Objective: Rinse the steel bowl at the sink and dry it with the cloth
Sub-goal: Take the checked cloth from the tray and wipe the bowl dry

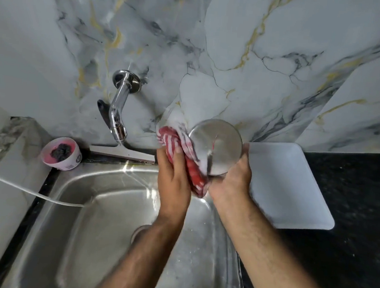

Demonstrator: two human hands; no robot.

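Our left hand (pixel 174 176) presses the red-and-white striped cloth (pixel 183 152) onto the round steel bowl (pixel 216 146); right hand (pixel 232 181) seems to cradle it.

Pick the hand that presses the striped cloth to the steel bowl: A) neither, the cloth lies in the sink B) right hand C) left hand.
C: the left hand grips the red-and-white cloth against the steel bowl, which the right hand holds.

I'm seeing the bowl (pixel 215 147) hanging over the sink's (pixel 92 222) far right corner, tray (pixel 288 185) lying right of it on the desk (pixel 349 213), tap (pixel 118 113) sitting behind.
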